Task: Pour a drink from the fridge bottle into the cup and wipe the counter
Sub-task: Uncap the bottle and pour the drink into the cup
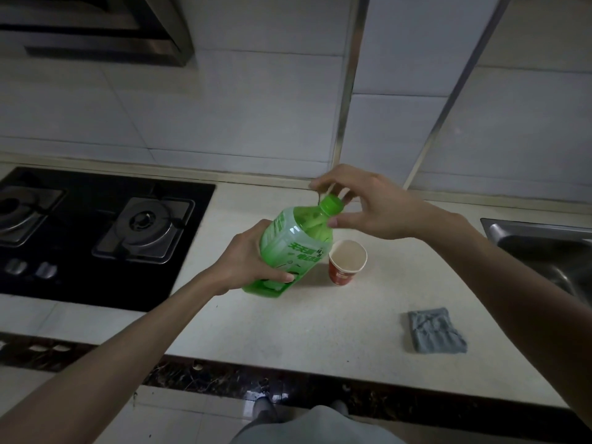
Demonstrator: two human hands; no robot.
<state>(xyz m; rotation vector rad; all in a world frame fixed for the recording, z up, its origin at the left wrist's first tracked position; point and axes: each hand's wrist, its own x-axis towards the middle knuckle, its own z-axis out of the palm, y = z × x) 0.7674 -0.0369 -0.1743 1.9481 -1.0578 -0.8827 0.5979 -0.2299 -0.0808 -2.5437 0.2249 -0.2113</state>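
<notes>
The green bottle (293,248) leans over the pale counter (320,325), with its green cap (332,205) on and pointing up and away. The left hand (246,261) holds the bottle around its lower body, fingers wrapped on the label. The right hand (368,203) is above the cap, spread wide, with fingers curved behind it and the thumb apart from it. The red paper cup (347,262) stands upright just beside the bottle, on its right. A folded grey cloth (437,331) lies nearer the front edge, well apart. A black gas stove (96,235) is at the left and a steel sink (541,248) at the right.
</notes>
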